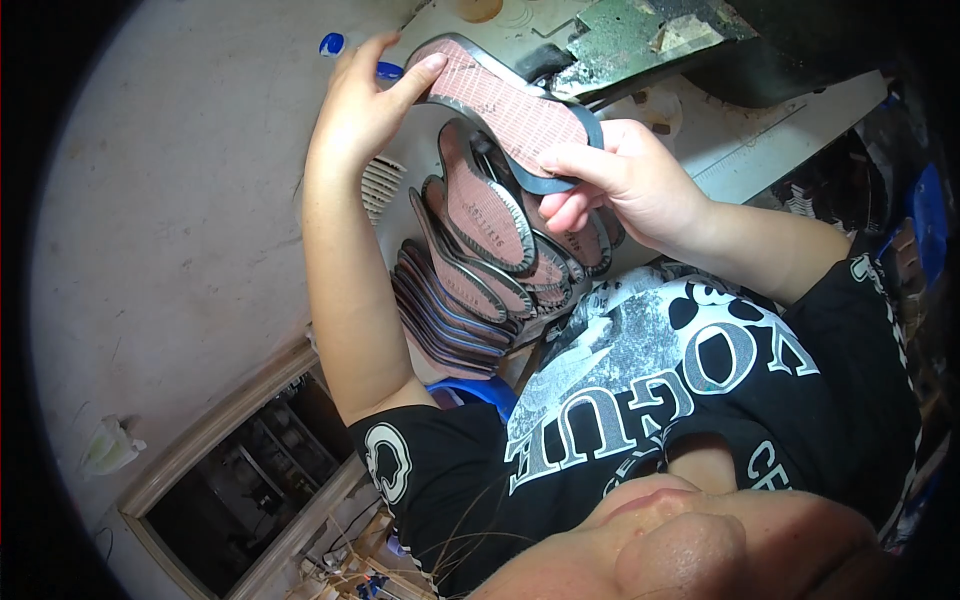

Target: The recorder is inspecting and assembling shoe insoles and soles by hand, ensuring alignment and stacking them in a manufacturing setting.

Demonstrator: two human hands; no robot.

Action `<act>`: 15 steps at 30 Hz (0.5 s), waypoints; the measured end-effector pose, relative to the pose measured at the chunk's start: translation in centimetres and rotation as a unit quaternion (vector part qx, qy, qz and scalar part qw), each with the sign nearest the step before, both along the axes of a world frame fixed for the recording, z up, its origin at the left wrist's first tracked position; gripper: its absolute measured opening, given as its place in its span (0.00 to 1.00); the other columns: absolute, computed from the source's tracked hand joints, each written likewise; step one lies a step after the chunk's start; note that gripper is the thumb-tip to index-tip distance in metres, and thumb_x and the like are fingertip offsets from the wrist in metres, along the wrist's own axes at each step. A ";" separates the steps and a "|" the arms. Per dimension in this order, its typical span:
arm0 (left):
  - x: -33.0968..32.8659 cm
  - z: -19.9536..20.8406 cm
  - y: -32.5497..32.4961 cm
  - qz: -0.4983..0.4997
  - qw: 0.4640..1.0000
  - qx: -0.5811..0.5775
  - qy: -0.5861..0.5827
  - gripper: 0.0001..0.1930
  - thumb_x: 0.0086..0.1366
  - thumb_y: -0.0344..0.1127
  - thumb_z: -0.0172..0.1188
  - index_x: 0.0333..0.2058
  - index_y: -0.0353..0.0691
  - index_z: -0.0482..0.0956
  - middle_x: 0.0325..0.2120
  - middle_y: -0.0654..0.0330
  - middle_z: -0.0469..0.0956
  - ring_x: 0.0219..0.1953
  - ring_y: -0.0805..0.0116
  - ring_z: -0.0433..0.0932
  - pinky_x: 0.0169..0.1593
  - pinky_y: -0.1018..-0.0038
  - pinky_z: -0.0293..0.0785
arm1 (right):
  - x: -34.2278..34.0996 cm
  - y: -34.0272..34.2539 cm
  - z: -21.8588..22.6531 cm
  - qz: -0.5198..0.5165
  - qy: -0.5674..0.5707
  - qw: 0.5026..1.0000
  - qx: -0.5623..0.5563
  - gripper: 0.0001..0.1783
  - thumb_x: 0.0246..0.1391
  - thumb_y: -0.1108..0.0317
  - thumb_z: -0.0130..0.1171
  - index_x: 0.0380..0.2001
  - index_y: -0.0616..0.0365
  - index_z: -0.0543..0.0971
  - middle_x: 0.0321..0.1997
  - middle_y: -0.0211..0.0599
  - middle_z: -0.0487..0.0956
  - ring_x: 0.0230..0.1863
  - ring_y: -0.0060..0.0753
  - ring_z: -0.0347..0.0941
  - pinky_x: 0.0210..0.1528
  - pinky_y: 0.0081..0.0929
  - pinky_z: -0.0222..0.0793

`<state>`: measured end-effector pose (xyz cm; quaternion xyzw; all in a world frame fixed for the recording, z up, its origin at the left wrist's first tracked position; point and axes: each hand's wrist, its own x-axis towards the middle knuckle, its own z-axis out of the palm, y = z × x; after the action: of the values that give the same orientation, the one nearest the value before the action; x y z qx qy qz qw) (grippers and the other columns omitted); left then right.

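A shoe sole (500,105), pinkish with a grid pattern and a dark raised rim, is held up between my two hands. My left hand (365,95) has its far end, thumb on the pink face and the other fingers partly hidden around the edge. At the near right end, my right hand (640,180) pinches the sole, thumb on top and fingers curled beneath. Below it lies a heap of similar pink soles (485,220), overlapping one another. Beside the heap, more soles stand in a tight stacked row (445,320) near my left forearm.
Behind the held sole is a pale worktable (740,150) with a worn green board or machine part (650,45). A blue cap (332,44) sits by my left fingertips. A pale wall (180,200) is on the left, with a framed dark opening (250,490) lower down.
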<state>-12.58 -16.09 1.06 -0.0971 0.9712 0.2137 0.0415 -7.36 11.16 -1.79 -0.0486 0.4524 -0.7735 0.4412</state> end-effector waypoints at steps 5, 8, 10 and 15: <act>-1.1 1.7 3.3 -0.387 0.920 0.037 0.044 0.25 0.48 0.48 0.69 0.43 0.41 0.77 0.47 0.55 0.71 0.55 0.57 0.65 0.60 0.66 0.58 | 0.4 -1.1 0.6 -0.055 -0.039 0.998 0.019 0.18 0.58 0.58 0.55 0.38 0.65 0.78 0.28 0.42 0.81 0.24 0.24 0.79 0.28 0.14 0.73; -0.5 1.4 4.1 -0.380 0.921 0.086 0.028 0.23 0.46 0.46 0.71 0.35 0.37 0.75 0.35 0.61 0.72 0.42 0.66 0.69 0.48 0.72 0.65 | 0.5 -1.0 0.7 -0.065 -0.041 0.996 0.034 0.20 0.57 0.55 0.57 0.37 0.66 0.78 0.30 0.44 0.81 0.27 0.26 0.80 0.30 0.15 0.74; -0.5 2.0 4.1 -0.314 0.942 0.098 -0.074 0.22 0.49 0.46 0.71 0.34 0.37 0.75 0.31 0.61 0.72 0.35 0.72 0.71 0.39 0.76 0.69 | 0.4 -0.9 0.6 -0.064 -0.039 0.996 0.042 0.23 0.57 0.53 0.57 0.37 0.68 0.78 0.31 0.45 0.81 0.30 0.28 0.80 0.32 0.16 0.75; 1.5 3.0 5.3 -0.224 0.955 0.118 -0.151 0.19 0.55 0.46 0.67 0.32 0.36 0.73 0.24 0.65 0.71 0.29 0.79 0.70 0.31 0.81 0.68 | -0.5 -0.6 0.5 -0.063 -0.043 0.996 0.043 0.24 0.57 0.51 0.57 0.37 0.67 0.78 0.32 0.44 0.81 0.30 0.28 0.81 0.32 0.17 0.76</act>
<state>-11.08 -10.84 4.10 0.0978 0.9182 0.2951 0.2456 -7.82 10.52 -1.27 0.0323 0.4683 -0.7808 0.4123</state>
